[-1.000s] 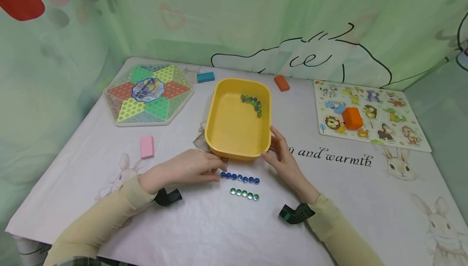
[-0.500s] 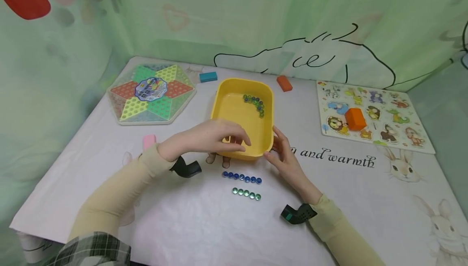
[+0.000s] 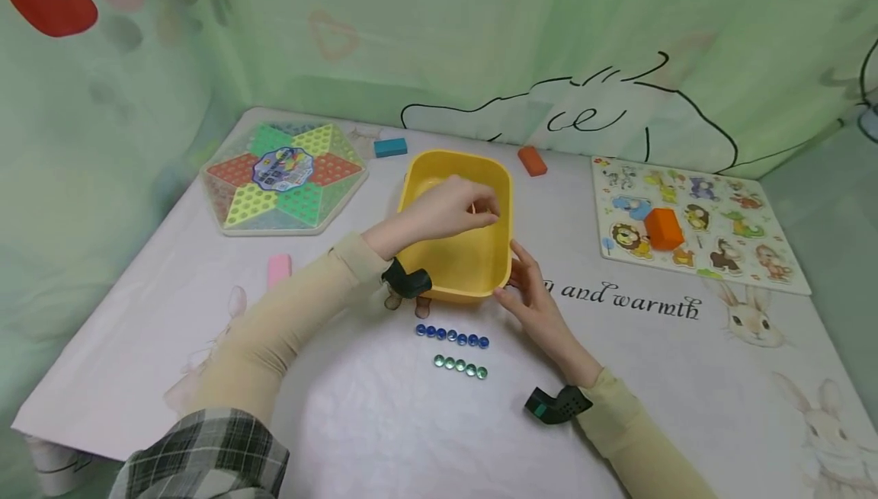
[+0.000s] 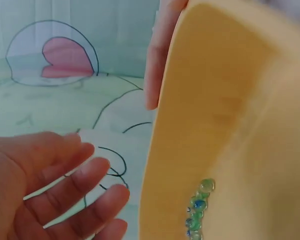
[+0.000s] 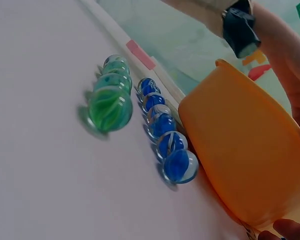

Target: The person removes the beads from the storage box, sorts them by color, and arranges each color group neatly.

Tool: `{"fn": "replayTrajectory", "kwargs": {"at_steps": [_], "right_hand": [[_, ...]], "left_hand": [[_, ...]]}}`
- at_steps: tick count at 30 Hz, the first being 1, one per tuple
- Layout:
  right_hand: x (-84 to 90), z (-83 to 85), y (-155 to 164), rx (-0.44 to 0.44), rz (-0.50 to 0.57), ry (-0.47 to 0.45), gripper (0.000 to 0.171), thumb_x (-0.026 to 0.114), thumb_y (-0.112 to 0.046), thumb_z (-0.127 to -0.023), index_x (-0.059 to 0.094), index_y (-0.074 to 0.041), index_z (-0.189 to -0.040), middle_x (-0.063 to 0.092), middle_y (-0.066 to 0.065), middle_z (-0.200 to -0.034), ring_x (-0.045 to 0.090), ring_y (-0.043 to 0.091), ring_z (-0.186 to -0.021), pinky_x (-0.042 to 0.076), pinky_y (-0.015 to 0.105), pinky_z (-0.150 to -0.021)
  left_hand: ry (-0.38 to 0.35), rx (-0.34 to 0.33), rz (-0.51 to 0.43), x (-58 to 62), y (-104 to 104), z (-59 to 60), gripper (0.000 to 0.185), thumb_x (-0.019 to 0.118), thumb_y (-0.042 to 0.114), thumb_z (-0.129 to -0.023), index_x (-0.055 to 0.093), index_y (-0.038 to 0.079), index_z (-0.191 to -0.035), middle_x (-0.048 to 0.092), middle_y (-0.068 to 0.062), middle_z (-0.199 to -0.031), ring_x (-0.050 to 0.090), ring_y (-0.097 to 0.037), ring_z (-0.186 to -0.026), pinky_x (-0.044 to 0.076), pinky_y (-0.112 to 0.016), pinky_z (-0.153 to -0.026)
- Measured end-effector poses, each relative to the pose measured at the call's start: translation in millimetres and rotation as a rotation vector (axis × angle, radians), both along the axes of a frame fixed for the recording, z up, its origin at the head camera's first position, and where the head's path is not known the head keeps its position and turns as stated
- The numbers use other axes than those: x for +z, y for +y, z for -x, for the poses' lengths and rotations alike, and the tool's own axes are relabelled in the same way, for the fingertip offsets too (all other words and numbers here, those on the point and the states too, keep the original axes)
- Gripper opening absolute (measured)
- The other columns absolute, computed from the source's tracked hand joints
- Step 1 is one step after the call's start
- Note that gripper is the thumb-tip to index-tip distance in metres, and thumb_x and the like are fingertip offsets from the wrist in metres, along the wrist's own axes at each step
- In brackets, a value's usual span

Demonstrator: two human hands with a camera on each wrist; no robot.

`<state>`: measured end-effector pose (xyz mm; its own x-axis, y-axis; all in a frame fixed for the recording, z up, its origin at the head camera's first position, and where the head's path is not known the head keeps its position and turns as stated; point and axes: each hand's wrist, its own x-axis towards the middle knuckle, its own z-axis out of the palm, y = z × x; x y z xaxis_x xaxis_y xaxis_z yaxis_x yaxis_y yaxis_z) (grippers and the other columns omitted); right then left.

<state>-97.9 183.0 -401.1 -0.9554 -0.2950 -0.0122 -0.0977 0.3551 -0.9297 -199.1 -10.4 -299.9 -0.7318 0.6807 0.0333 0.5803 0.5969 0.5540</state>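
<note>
Over the yellow tub [image 3: 439,274], my left hand [image 3: 458,209] hangs with its fingers loosely bent. The left wrist view shows this hand [image 4: 65,185] beside the tub wall, with nothing seen between the fingers. Green and blue marbles [image 4: 196,212] lie inside along that wall; in the head view my hand hides them. My right hand [image 3: 538,305] holds the tub's near right corner from outside, thumb on the front and fingers along the side. In front of the tub lie a row of blue marbles [image 3: 452,336] and a row of green marbles [image 3: 460,365].
A Chinese checkers box [image 3: 284,179] lies at the back left. Beyond the tub are a blue block [image 3: 390,148] and a red block [image 3: 532,161]. A pink block [image 3: 279,269] sits to the left. An orange block [image 3: 663,228] stands on an animal puzzle board [image 3: 700,213].
My left hand has moved from beside the blue marble row, up and rightward over the tub. The right hand stays at the tub's corner, and both marble rows lie as before.
</note>
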Motion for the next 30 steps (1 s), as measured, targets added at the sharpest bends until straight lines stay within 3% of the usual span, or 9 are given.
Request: {"fn": "replayTrajectory", "kwargs": {"at_steps": [9, 13, 18, 23, 30], "right_hand": [[-1.3, -0.9, 0.1, -0.012, -0.003, -0.003, 0.072, 0.054, -0.018, -0.093, 0.009, -0.034, -0.147, 0.029, 0.017, -0.147, 0.036, 0.035, -0.130, 0.020, 0.060, -0.106], [0.2, -0.9, 0.1, -0.003, -0.003, 0.013, 0.073, 0.055, -0.019, -0.092, 0.009, -0.033, -0.147, 0.031, 0.017, -0.146, 0.037, 0.036, -0.129, 0.021, 0.059, -0.106], [1.0, -0.3, -0.3, -0.004, -0.016, 0.020, 0.073, 0.056, -0.020, -0.092, 0.010, -0.031, -0.147, 0.033, 0.017, -0.145, 0.038, 0.036, -0.128, 0.021, 0.059, -0.106], [0.5, 0.8, -0.5, -0.006, -0.022, 0.021, 0.073, 0.055, -0.018, -0.092, 0.009, -0.029, -0.148, 0.033, 0.018, -0.144, 0.038, 0.036, -0.128, 0.020, 0.058, -0.107], [1.7, -0.3, -1.0, 0.001, -0.007, 0.022, 0.073, 0.055, -0.015, -0.092, 0.009, -0.028, -0.148, 0.034, 0.018, -0.144, 0.039, 0.035, -0.128, 0.021, 0.057, -0.107]], "left_hand": [[-0.046, 0.079, 0.141, -18.8, 19.4, 27.5, 0.014, 0.058, 0.022, -0.091, 0.065, 0.013, -0.099, 0.064, 0.000, -0.093, 0.053, -0.013, -0.080, 0.044, -0.025, -0.073], [-0.050, 0.083, 0.288, -30.2, 27.0, 33.1, 0.017, 0.057, 0.022, -0.091, 0.063, 0.013, -0.104, 0.062, -0.001, -0.103, 0.053, -0.014, -0.089, 0.045, -0.028, -0.081], [-0.060, 0.095, 0.432, -35.4, 35.5, 34.7, 0.025, 0.054, 0.023, -0.093, 0.058, 0.014, -0.116, 0.059, -0.002, -0.115, 0.052, -0.015, -0.098, 0.044, -0.030, -0.087], [-0.043, 0.113, 0.473, -38.1, 40.3, 36.8, 0.028, 0.052, 0.022, -0.094, 0.056, 0.013, -0.120, 0.058, -0.003, -0.118, 0.052, -0.016, -0.101, 0.044, -0.032, -0.090], [-0.011, 0.135, 0.462, -42.0, 43.8, 40.7, 0.028, 0.053, 0.023, -0.093, 0.054, 0.013, -0.120, 0.059, -0.004, -0.118, 0.055, -0.017, -0.101, 0.046, -0.033, -0.087]]}}
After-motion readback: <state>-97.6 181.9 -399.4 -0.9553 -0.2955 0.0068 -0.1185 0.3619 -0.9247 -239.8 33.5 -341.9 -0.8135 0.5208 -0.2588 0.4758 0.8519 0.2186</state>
